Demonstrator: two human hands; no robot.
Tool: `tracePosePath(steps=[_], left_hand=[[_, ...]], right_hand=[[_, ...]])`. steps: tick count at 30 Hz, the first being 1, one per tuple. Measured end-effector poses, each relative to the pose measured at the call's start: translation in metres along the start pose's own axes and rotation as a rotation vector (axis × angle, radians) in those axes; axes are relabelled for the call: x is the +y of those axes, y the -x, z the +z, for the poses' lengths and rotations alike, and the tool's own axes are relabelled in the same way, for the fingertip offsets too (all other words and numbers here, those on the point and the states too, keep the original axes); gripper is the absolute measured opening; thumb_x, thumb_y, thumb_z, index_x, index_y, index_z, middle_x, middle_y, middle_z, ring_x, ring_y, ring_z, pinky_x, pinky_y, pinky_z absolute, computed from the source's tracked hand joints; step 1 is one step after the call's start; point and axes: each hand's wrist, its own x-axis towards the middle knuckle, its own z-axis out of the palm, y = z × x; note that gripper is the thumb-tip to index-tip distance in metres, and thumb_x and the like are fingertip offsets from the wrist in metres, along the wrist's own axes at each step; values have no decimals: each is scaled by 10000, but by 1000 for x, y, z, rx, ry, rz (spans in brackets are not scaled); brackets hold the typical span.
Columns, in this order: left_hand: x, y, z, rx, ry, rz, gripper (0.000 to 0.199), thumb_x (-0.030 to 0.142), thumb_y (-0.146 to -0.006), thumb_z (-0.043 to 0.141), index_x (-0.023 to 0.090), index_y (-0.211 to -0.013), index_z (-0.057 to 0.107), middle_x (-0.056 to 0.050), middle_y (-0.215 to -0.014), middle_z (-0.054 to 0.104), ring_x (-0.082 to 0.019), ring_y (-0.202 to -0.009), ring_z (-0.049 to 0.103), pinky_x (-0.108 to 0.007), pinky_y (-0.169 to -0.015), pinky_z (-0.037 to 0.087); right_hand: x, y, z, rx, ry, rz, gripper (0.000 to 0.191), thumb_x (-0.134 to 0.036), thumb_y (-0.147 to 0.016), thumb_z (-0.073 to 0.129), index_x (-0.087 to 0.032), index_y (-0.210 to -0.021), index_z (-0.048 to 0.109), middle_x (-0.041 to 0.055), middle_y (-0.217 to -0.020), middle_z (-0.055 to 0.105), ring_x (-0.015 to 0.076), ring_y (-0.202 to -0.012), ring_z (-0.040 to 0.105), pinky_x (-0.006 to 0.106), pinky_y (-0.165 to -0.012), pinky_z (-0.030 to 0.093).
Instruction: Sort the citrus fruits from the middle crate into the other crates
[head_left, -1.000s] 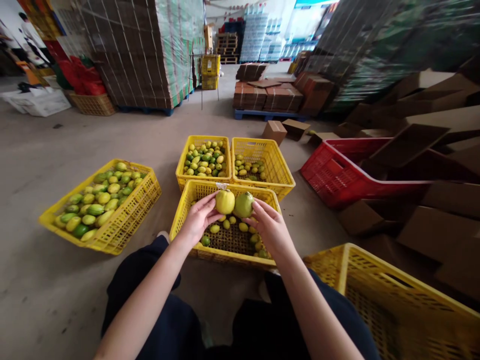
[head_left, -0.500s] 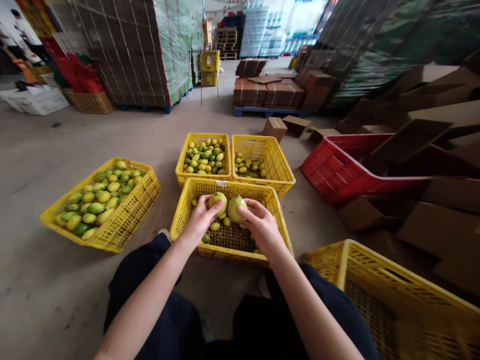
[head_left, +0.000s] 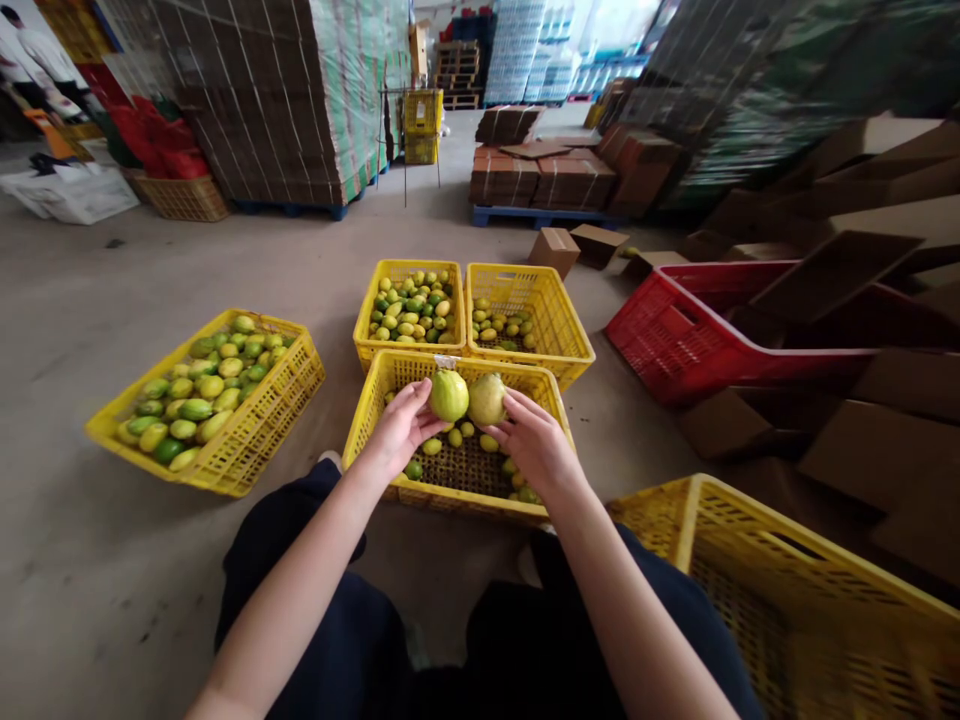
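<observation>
My left hand (head_left: 401, 428) grips a bright yellow-green, roundish fruit (head_left: 449, 396) between thumb and fingers. In my right hand (head_left: 541, 440) is a second round fruit (head_left: 487, 400), duller and paler, with a small stem end on top. Both fruits are side by side, close together or touching, above a yellow plastic crate (head_left: 356, 440). Inside that crate several smaller-looking yellow and green fruits (head_left: 432, 446) lie on the slatted bottom; my hands hide part of them.
Behind stand two yellow crates, a fuller one (head_left: 363, 348) and one with fewer fruits (head_left: 574, 352). A heaped yellow crate (head_left: 262, 425) is at left, another yellow crate (head_left: 795, 545) at lower right. A red crate (head_left: 660, 350) and cardboard boxes (head_left: 862, 450) crowd the right.
Both fruits have been lifted a little and turned in my fingers. My left hand's grip has opened out around the side of its fruit. The view has shifted slightly.
</observation>
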Motion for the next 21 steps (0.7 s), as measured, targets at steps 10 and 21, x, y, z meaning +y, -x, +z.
tracePosePath(steps=[10, 21], left_hand=[[-4, 2, 1, -37, -130, 27, 339, 376, -656, 783, 145, -891, 700, -67, -933, 690, -173, -879, 633, -293, -810, 514], [1, -1, -2, 39, -91, -39, 363, 341, -605, 826, 172, -876, 655, -22, -846, 661, -109, -776, 601, -236, -766, 476]], right_hand=[[8, 5, 9, 2, 159, -37, 412, -407, -637, 778, -234, -1002, 697, 13, -935, 726, 181, -798, 682, 279, -693, 548], [8, -1, 2, 22, 117, -45, 356, -391, -589, 817, -220, -882, 711, -3, -840, 699, 133, -701, 629, 231, -594, 491]])
